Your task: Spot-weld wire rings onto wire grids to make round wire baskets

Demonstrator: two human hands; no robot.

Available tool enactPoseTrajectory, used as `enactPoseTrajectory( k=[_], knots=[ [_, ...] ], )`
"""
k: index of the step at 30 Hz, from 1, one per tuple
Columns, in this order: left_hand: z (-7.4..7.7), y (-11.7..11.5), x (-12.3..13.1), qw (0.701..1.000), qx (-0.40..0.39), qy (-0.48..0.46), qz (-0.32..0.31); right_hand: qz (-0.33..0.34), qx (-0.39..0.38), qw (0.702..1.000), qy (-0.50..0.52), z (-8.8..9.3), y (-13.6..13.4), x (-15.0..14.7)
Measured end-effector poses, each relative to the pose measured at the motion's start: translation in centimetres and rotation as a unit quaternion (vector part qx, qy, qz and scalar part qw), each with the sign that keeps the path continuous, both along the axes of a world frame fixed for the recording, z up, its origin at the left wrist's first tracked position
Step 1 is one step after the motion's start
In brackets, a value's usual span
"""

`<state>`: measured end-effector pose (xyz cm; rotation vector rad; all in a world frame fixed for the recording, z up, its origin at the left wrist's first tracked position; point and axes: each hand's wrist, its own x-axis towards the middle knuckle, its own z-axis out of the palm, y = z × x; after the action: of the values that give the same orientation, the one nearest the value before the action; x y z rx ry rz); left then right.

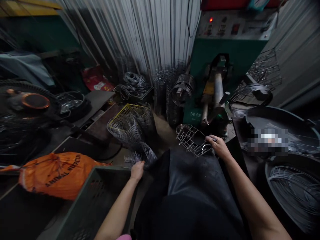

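Both hands are out ahead of the seated person's dark apron (197, 186), the left hand (137, 170) low with its fingers curled in by some small wire pieces (133, 158), though from where I stand I cannot tell whether it grips any of them, and the right hand (219, 146) closed, thumb and fingers pinching the near right end of a wire rack (191, 138). Over on the left lies an orange bag (58, 173) with black lettering, then a dark plastic crate (105, 186) just beside the left forearm. Past that hand stand nested wire mesh rolls (126, 128), one with a yellow edge. The rack itself sits in the middle, tilted above the apron's far end, in front of the green machine (235, 50), whose panel shows a red light (211, 20). To the right, a round tub (267, 173) holds loops of wire (292, 186). I'd say the step in hand is handling the rack near the machine, with the left hand down among loose wire. The next move, as I judge it, calls for keeping that one-ended pinch firm and the rack level, so its open wires don't snag the apron
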<state>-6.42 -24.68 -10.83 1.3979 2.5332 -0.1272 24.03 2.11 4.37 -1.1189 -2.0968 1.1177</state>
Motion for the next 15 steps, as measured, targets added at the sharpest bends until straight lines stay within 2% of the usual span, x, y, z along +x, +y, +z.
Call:
enactPoseTrajectory(
  k=[2, 4, 8, 12, 13, 14, 15],
  knots=[
    [-1.1, -0.1, 0.0, 1.0, -0.016, -0.012, 0.004, 0.01, 0.001, 1.0, -0.003, 0.4, -0.8, 0.1],
    [-1.4, 0.0, -0.3, 0.999, -0.029, -0.019, 0.005, 0.017, 0.005, 1.0, -0.002, 0.8, -1.7, 0.2],
    [-0.6, 0.1, -0.9, 0.998, -0.055, -0.034, -0.009, 0.025, -0.013, 0.999, 0.016, 1.6, -3.4, 1.1],
    [0.8, 1.5, -0.4, 0.995, -0.083, -0.042, -0.024, 0.008, -0.126, 0.987, 0.1, 0.9, -5.4, 2.7],
    [1.3, 2.4, 0.1, 0.995, -0.062, -0.071, -0.011, -0.018, -0.166, 0.977, 0.129, 0.2, -5.9, 3.1],
    [1.8, 3.4, 0.9, 0.99, 0.001, -0.14, 0.019, -0.05, -0.206, 0.965, 0.156, -0.7, -6.4, 3.4],
    [2.4, 4.5, 1.9, 0.969, 0.087, -0.229, 0.045, -0.079, -0.244, 0.951, 0.171, -1.8, -6.9, 3.8]
  ],
)
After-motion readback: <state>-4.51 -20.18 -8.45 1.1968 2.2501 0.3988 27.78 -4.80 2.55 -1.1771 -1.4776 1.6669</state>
